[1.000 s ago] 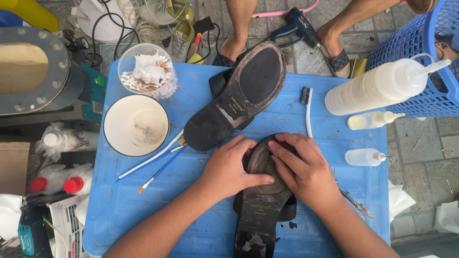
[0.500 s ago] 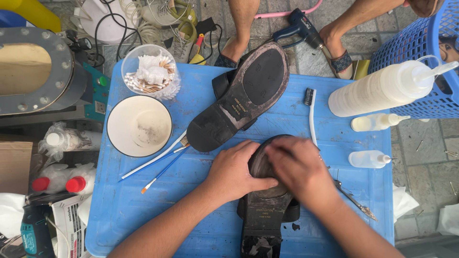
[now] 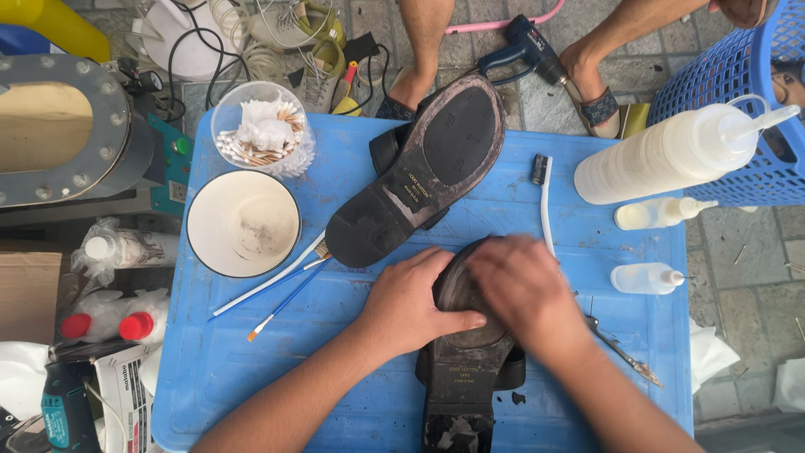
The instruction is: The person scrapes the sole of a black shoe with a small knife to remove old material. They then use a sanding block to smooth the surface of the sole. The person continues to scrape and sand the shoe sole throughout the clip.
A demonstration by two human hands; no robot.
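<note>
Bright, even daylight; soft short shadows fall toward 6 o'clock under the upturned shoe (image 3: 423,172). The right hand (image 3: 520,289) is slightly motion-blurred; edges mildly distorted.

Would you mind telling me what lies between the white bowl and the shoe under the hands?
In the head view, two thin paintbrushes lie on the blue table between the white bowl and the shoe under the hands.

left hand (image 3: 411,304): palm down, thumb out on the shoe sole (image 3: 464,369) | right hand (image 3: 524,289): flat, fingers spread, just beside left
</note>
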